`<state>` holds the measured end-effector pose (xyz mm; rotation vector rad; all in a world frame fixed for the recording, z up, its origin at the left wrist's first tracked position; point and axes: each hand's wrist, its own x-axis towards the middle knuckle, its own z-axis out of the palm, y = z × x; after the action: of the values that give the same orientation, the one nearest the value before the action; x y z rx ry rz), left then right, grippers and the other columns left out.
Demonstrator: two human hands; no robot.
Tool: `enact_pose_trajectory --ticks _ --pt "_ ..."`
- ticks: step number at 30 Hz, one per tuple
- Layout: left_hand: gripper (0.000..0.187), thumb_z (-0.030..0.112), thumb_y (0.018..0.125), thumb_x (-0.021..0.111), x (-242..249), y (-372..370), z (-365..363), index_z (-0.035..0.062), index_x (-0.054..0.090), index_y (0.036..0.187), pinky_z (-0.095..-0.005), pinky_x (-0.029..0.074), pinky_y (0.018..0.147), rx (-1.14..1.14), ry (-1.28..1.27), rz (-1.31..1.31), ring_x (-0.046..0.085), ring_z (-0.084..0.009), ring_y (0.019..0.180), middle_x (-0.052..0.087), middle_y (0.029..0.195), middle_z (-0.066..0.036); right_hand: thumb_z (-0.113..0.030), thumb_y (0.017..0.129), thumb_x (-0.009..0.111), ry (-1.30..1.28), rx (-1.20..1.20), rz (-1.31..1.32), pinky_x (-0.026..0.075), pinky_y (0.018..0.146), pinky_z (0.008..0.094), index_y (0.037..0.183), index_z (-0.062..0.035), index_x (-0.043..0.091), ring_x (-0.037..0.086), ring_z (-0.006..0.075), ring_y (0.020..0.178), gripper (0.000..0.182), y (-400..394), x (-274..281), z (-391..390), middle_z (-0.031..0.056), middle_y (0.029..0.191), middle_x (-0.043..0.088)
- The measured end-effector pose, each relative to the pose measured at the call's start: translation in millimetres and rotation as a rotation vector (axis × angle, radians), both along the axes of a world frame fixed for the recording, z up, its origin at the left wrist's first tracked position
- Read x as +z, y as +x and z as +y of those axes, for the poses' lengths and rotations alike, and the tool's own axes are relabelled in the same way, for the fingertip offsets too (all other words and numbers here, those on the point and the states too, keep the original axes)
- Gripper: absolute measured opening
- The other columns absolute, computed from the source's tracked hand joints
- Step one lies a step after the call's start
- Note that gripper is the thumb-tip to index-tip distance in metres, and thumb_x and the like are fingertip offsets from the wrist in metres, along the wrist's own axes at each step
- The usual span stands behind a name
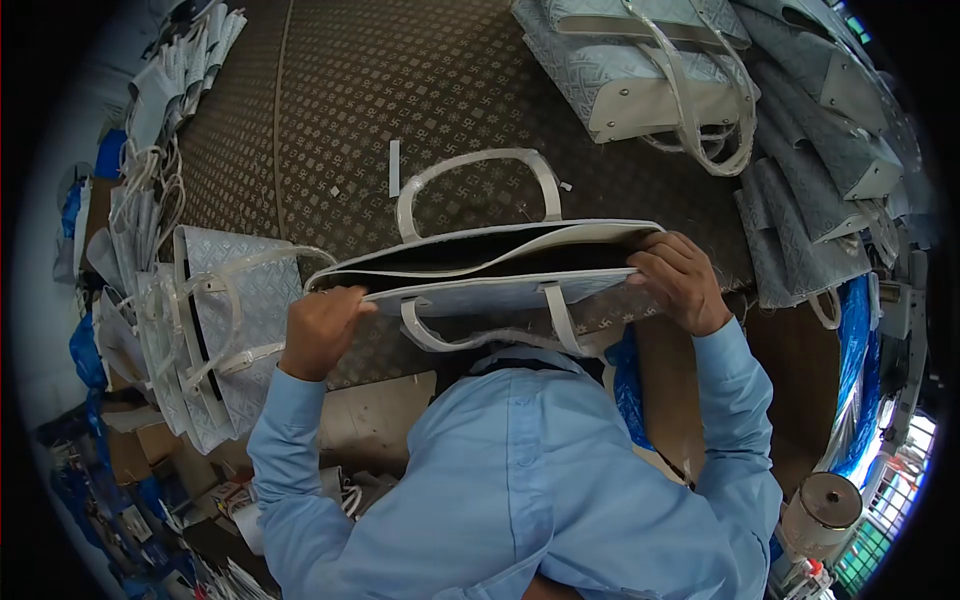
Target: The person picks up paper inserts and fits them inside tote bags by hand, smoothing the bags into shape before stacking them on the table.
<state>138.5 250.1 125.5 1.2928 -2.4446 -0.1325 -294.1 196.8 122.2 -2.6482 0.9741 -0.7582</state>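
A light grey patterned handbag [470, 298] stands in front of me with its white-edged mouth parted, showing a dark inside and a pale inner divider. One white handle [474, 158] arches up on the far side; the other handle [490, 343] hangs down toward my body. My left hand [322, 328] grips the bag's left top corner, fingers closed on the rim. At the right top corner, my right hand [683, 283] pinches the rim between thumb and fingers.
Several similar bags [215, 330] lie stacked at the left table edge. More bags [655, 95] are piled at the far right. A narrow white strip [394, 168] rests on the brown patterned tabletop [340, 90]. A cardboard box [790, 380] stands by my right arm.
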Motion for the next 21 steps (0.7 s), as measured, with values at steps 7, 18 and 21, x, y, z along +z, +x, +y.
enact_pose_trajectory --ticks 7,18,21 --pt "0.017 0.017 0.083 0.067 12 0 -13 0.0014 0.064 0.088 -0.0368 0.047 0.056 -0.007 0.001 0.056 0.062 -0.0281 0.065 0.064 0.077 -0.011 -0.015 0.074 0.071 -0.04 -0.02 -0.015 0.05 0.077 0.0396 0.092 -0.0025 0.061 0.06 0.0291 0.087 0.024 4 -2 5 0.0105 0.086 0.061" --pt "0.018 0.015 0.083 0.066 8 -117 -16 0.001 0.063 0.094 -0.0354 0.051 0.06 -0.134 0.066 0.141 0.064 -0.0274 0.07 0.065 0.082 -0.011 -0.012 0.076 0.07 0.076 -0.1 -0.101 0.051 0.071 0.0398 0.095 -0.0026 0.064 0.065 0.028 0.08 0.022 82 12 31 0.0107 0.082 0.065" --pt "0.016 0.015 0.083 0.064 6 -116 -16 0.0026 0.061 0.091 -0.0351 0.048 0.055 -0.146 0.004 0.201 0.061 -0.0256 0.063 0.061 0.073 -0.009 -0.014 0.077 0.069 0.207 -0.017 -0.009 0.051 0.061 0.0369 0.088 -0.0042 0.063 0.064 0.0274 0.074 0.016 107 19 26 0.0106 0.077 0.064"
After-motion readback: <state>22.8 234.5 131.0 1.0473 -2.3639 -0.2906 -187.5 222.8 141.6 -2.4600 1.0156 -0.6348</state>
